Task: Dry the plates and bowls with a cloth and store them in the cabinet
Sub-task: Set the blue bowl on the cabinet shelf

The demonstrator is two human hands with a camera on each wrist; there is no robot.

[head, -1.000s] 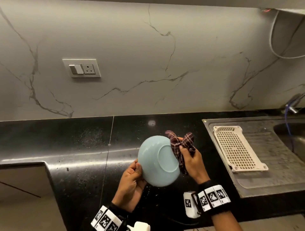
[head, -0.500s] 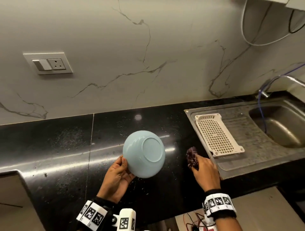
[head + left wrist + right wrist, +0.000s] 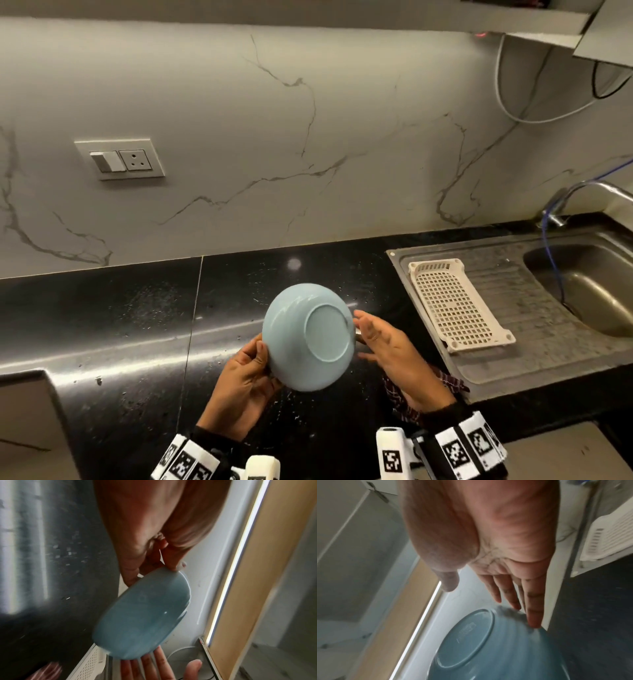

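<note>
A light blue bowl point(image 3: 308, 337) is held above the black counter with its base turned toward me. My left hand point(image 3: 246, 377) grips its lower left rim, thumb on the outside. The left wrist view shows the bowl point(image 3: 144, 616) edge-on with the thumb pinching its rim. My right hand point(image 3: 387, 346) is flat, fingers straight, and reaches the bowl's right side. In the right wrist view its fingertips point(image 3: 534, 622) touch the bowl point(image 3: 488, 649). The checked red cloth point(image 3: 445, 380) lies on the counter under my right wrist, partly hidden.
A white perforated plastic tray point(image 3: 455, 305) sits on the steel drainboard point(image 3: 534, 349) to the right. Further right are the sink basin point(image 3: 589, 291) and a tap point(image 3: 582, 195). A wall socket point(image 3: 120, 159) is on the marble backsplash. Cabinet underside point(image 3: 548, 24) runs overhead.
My right hand put the cloth down on the counter by the drainboard and came back empty to the bowl's right side. My left hand kept hold of the bowl.
</note>
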